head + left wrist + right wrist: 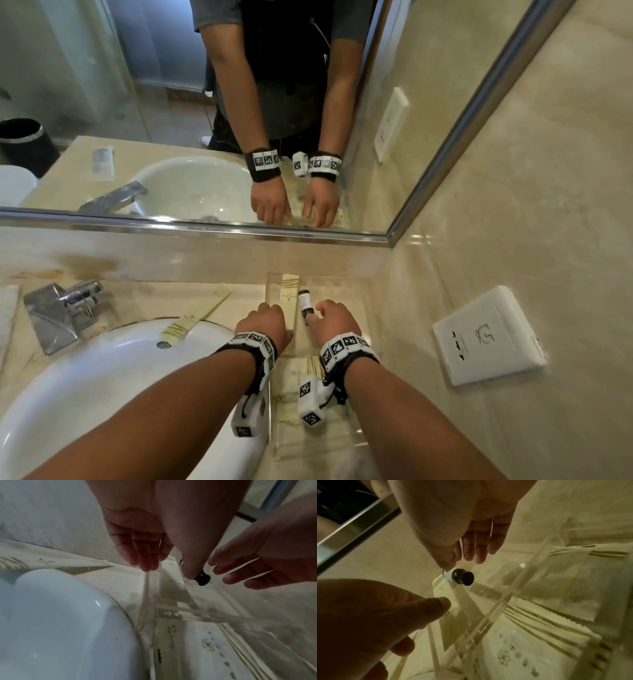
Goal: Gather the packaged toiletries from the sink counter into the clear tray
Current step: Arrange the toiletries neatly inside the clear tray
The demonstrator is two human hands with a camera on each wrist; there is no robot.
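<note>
Packets: one long packet (197,314) lies on the counter left of my relaxed left hand (265,327), pointing toward the tray (274,442); my right hand (334,323) seems only to touch the bottle (304,303).

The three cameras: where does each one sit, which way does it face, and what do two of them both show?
Head: on the head, facing down at the clear tray, sink and mirror; both forearms and hands show.
Left wrist: under the left hand, facing along its fingers to the tray's left wall; the right hand also shows.
Right wrist: under the right hand, facing the small bottle; left fingers show.
Shared: both wrist views show the bottle and tray divider.
</note>
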